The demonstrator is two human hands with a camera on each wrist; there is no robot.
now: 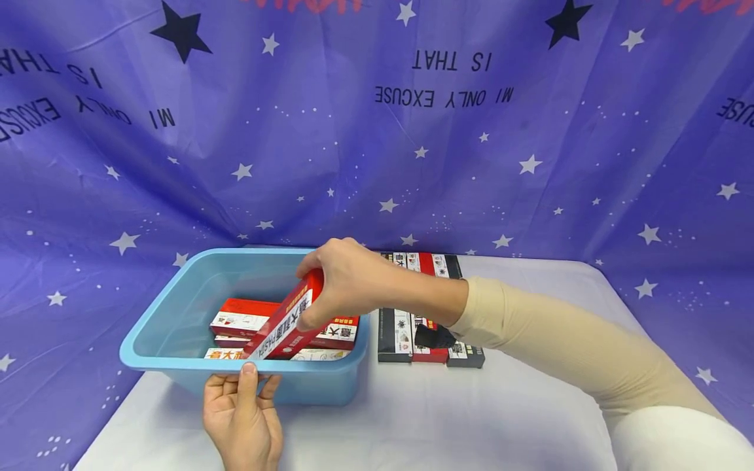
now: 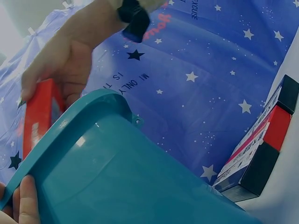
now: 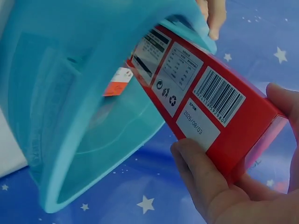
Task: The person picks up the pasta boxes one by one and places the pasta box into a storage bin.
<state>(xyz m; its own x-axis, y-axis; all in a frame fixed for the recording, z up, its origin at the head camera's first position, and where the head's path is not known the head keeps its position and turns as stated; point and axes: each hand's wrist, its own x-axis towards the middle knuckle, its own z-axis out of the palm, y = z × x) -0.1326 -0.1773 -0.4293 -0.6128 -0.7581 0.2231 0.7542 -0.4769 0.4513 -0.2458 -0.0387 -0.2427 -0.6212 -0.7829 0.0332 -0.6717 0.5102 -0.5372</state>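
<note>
In the head view my right hand (image 1: 344, 278) grips the upper end of a red pasta box (image 1: 288, 320), which slants down into a light blue plastic tub (image 1: 171, 307). The right wrist view shows the box's barcode side, with thumb and fingers around its near end. My left hand (image 1: 244, 415) pinches the tub's front rim, thumb on top and fingers beneath. Inside the tub lie several red and white pasta boxes (image 1: 241, 317), partly hidden by the held one.
Right of the tub, several black, red and white boxes (image 1: 403, 337) lie side by side on the white table (image 1: 471, 418), partly covered by my right arm. A purple star-printed cloth (image 1: 330, 144) hangs behind.
</note>
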